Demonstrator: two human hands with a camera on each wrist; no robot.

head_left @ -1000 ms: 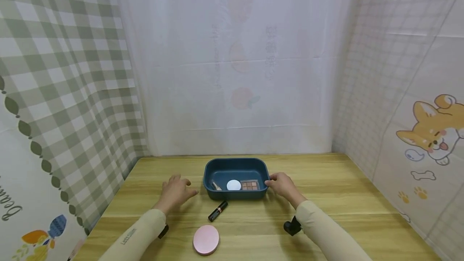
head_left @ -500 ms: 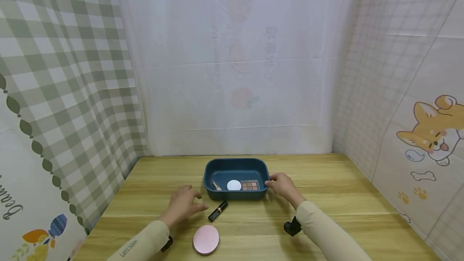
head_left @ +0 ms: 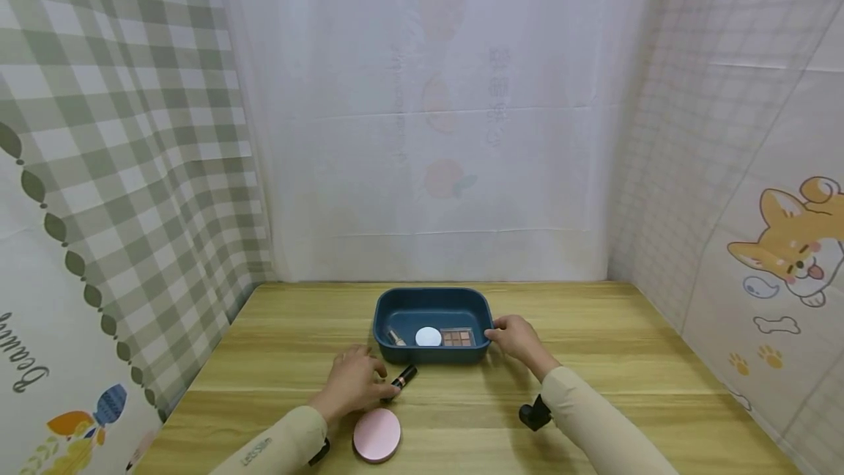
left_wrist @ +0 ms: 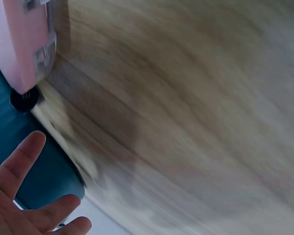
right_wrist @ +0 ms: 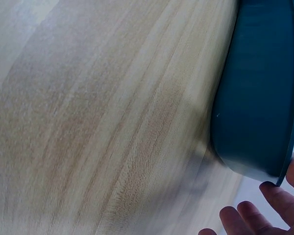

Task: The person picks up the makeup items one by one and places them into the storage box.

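Note:
A black lipstick [head_left: 407, 374] with a rose-gold band lies on the table in front of a dark blue bin [head_left: 431, 355]. My left hand [head_left: 354, 381] is right at the lipstick, its thumb overlapping the near end in the head view. In the left wrist view the fingers [left_wrist: 22, 164] are spread. At the bin's right side, my right hand [head_left: 519, 339] pinches the rim between thumb and forefinger, the other fingers loose below. Inside the bin lie a small tube [head_left: 397, 338], a white round item [head_left: 428, 336] and an eyeshadow palette [head_left: 458, 337].
A round pink compact [head_left: 377, 435] lies on the wooden table [head_left: 560, 306], just in front of my left hand. White cloth [head_left: 527, 189] hangs behind the table, with a green checked curtain [head_left: 165, 116] on the left and a dog-print one [head_left: 791, 240] on the right.
My left hand has moved right and toward me, from beside the bin to the lipstick. The right hand keeps its hold on the rim. The bin and its contents stay put.

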